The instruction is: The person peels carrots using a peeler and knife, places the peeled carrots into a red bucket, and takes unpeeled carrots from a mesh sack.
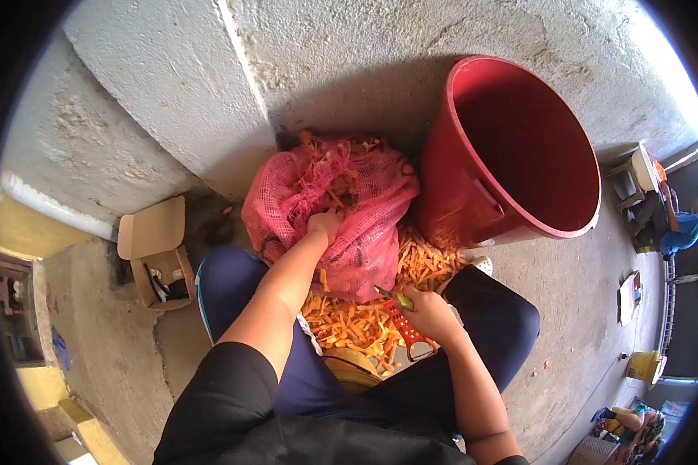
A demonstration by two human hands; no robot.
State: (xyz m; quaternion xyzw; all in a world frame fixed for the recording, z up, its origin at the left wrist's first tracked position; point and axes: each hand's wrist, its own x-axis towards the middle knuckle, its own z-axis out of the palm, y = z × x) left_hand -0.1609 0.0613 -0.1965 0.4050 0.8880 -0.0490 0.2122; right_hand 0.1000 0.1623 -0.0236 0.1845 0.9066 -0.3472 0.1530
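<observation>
A red mesh sack (364,194) stands against the wall in front of my knees, with orange scraps caught at its top. My left hand (326,225) reaches into its opening, and the fingers are mostly hidden by the netting. My right hand (433,314) is closed around a slim green-handled tool (395,297) whose dark tip points left toward the sack; its exact kind is unclear. Just below that hand is a red perforated piece (407,327); I cannot tell whether the hand holds it too. Orange peelings (349,322) lie heaped between my legs and beneath the sack.
A large red bin (465,163) leans close to the sack's right side. On the left sits an open cardboard box (159,271) with dark items inside. A rough wall (349,54) rises behind. Far right, a person in blue (681,232) is seated.
</observation>
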